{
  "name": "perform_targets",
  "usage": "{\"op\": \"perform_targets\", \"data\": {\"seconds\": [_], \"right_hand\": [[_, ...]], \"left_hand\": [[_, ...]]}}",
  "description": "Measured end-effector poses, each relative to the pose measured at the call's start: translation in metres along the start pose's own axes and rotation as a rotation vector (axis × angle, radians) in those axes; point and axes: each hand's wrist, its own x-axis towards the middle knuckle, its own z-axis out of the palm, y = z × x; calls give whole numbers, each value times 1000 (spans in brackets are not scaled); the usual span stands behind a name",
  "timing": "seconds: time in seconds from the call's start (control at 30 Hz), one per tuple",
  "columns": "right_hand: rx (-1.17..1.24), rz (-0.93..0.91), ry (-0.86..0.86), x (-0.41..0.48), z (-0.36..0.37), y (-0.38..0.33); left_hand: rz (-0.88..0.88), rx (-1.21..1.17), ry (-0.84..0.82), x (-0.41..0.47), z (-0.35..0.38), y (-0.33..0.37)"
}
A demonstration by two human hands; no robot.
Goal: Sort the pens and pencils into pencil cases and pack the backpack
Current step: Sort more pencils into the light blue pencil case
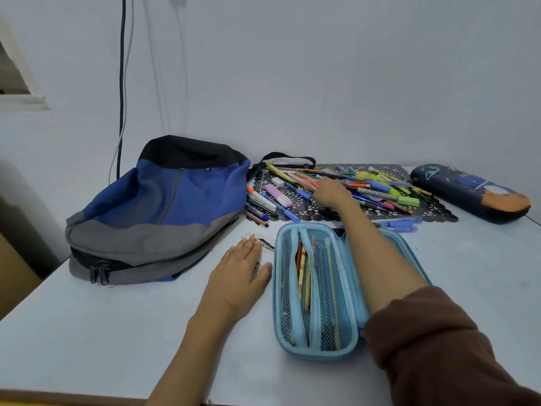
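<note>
Head view: right hand (330,193) among pens (380,187), forearm (377,250) across blue case (317,355), backpack (164,206) nearby.

Bare tabletop (102,332) spreads near left, hemmed by the backpack (164,206) behind and the open blue case (317,354) to its right. The pen pile (377,186) fills the far middle; the dark case (468,191) blocks the far right.

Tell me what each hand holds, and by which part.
The left hand holds nothing; it lies flat on the table. The right hand is over the pile of pens, but its underside is hidden, so I cannot tell if it grips one.
</note>
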Motion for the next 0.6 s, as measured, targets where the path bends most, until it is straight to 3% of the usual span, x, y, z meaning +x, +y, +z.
{"op": "perform_targets", "data": {"seconds": [0.13,0.3,0.6], "right_hand": [[15,-38,-9,0,8,-2],[79,-26,132,-2,8,1],[-62,-22,246,-7,11,0]], "left_hand": [[2,-3,3,0,0,0],[7,-6,10,0,1,0],[3,-6,21,-2,-3,3]]}}
